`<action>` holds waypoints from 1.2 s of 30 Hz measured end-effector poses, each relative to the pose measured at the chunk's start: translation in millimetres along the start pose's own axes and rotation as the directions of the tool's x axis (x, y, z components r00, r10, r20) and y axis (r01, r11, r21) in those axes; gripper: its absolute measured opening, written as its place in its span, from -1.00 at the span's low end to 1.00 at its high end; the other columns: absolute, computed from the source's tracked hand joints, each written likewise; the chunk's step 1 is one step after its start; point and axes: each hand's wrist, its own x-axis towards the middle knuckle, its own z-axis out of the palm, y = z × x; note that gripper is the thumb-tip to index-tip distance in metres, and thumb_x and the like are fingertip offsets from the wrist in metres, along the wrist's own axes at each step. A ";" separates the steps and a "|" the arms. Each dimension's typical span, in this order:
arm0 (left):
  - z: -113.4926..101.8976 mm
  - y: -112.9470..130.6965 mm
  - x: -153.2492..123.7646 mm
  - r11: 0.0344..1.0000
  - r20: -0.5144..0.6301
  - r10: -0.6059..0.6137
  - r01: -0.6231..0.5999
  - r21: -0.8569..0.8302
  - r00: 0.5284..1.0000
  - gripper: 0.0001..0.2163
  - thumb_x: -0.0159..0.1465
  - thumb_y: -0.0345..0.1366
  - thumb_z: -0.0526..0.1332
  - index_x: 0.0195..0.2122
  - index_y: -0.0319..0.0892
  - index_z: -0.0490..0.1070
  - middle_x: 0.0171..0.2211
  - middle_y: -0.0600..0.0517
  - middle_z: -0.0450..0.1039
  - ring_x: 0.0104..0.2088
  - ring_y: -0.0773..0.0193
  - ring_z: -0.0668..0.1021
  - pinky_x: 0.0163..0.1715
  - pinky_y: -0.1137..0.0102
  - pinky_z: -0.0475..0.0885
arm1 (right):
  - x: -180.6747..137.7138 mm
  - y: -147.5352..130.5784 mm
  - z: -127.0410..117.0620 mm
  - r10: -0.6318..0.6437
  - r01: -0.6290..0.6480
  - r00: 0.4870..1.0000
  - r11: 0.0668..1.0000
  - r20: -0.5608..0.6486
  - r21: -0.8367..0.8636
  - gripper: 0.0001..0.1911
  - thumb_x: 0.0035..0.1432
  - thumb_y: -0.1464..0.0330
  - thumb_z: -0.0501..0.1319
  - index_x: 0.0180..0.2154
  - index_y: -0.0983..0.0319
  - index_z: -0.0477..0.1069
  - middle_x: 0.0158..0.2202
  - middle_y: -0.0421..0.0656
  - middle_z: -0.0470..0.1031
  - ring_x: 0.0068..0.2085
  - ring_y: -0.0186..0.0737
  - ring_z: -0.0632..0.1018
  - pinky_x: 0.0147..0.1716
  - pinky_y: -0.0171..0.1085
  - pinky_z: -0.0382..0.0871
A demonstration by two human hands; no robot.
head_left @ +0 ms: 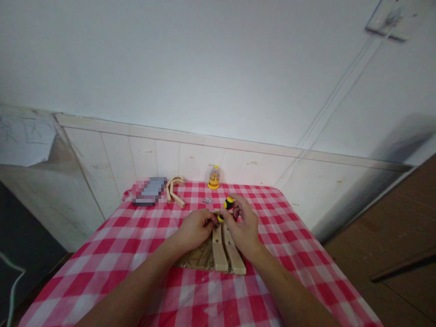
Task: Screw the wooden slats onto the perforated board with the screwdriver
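Note:
My right hand is closed around a short yellow-and-black screwdriver, which tilts with its lower end toward the wooden pieces. Beside that lower end, my left hand is closed in a pinch; whatever its fingertips hold, if anything, is hidden. Under both hands lie two curved wooden pieces, a left one and a right one, side by side with holes in them. They rest partly on a brown printed sheet. Small metal screws are scattered just beyond my hands.
A red-and-white checked cloth covers the table, whose back edge meets a panelled wall. At the back stand a clear container with a yellow base, curved wooden parts and a blurred dark flat object.

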 end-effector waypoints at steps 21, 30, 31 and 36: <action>-1.0 1.2 0.0 1.000 0.013 -0.007 0.007 -0.002 1.000 -0.84 0.19 -0.45 0.13 -0.37 -0.19 0.52 -0.32 -0.03 0.59 -0.25 0.15 0.59 -0.22 0.34 0.42 | -4.2 -0.4 0.3 0.004 -0.005 1.000 1.000 0.008 0.028 -0.68 0.21 0.37 0.24 0.02 0.16 0.39 -0.35 -0.21 0.48 -0.39 -0.26 0.50 -0.38 -0.29 0.42; -1.6 3.3 -0.9 1.000 0.017 -0.022 0.023 -0.013 1.000 -0.84 0.18 -0.44 0.13 -0.36 -0.18 0.52 -0.30 -0.03 0.60 -0.24 0.16 0.59 -0.19 0.33 0.43 | -1.9 1.1 2.1 0.028 -0.027 1.000 0.999 -0.011 0.037 -0.68 0.17 0.37 0.28 -0.02 0.17 0.39 -0.43 -0.29 0.37 -0.47 -0.34 0.40 -0.48 -0.35 0.32; -1.5 2.8 -0.9 1.000 0.015 -0.019 0.019 -0.014 1.000 -0.83 0.18 -0.45 0.13 -0.35 -0.18 0.52 -0.30 -0.02 0.60 -0.24 0.16 0.59 -0.19 0.33 0.43 | -1.6 1.2 2.3 0.030 -0.030 0.999 0.999 -0.013 0.040 -0.68 0.16 0.37 0.29 -0.03 0.17 0.39 -0.43 -0.29 0.36 -0.48 -0.35 0.39 -0.49 -0.36 0.31; -0.6 0.2 -0.7 1.000 0.002 -0.006 0.006 -0.003 1.000 -0.83 0.19 -0.45 0.13 -0.35 -0.17 0.53 -0.30 -0.02 0.60 -0.23 0.16 0.60 -0.17 0.32 0.44 | -1.6 1.0 2.6 0.032 -0.031 0.999 0.999 -0.028 0.044 -0.68 0.13 0.36 0.31 -0.04 0.17 0.39 -0.43 -0.30 0.36 -0.51 -0.37 0.36 -0.52 -0.36 0.28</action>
